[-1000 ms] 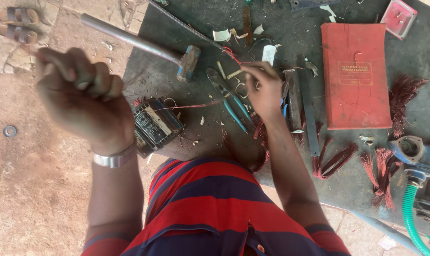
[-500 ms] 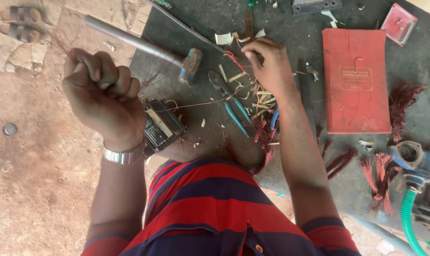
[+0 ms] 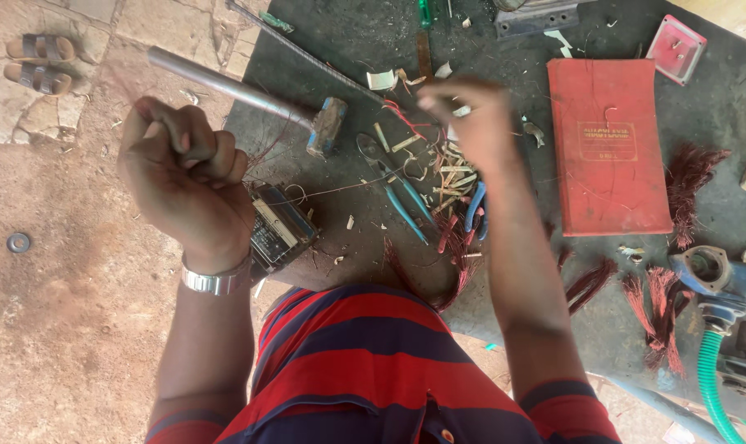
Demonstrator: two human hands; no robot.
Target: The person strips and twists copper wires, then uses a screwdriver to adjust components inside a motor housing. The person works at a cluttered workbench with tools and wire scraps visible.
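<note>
My left hand [image 3: 184, 185] is raised in a tight fist with a metal watch band at the wrist; faint thin copper wire strands [image 3: 270, 148] run from it toward the dark mat [image 3: 348, 33]. Just under that wrist lies a small black wound coil block [image 3: 278, 230]. My right hand [image 3: 463, 115] is blurred, lifted over a litter of paper strips and wire offcuts [image 3: 451, 177], with a red wire end [image 3: 397, 111] at its fingertips. A hammer [image 3: 323, 125] lies between the hands, its handle pointing up-left. Blue-handled pliers [image 3: 406, 210] rest below it.
A red book [image 3: 607, 144] and a small red box [image 3: 675, 48] lie at the right. Copper wire bundles [image 3: 693, 177] sit beside a blue pump [image 3: 710, 279] with a green hose [image 3: 710, 386]. Sandals [image 3: 40, 66] and a washer [image 3: 18, 242] are on the ground at left.
My right hand has lifted away from the pliers and scraps, moving up the mat and blurring. My left fist stays clenched and raised over the coil block.
</note>
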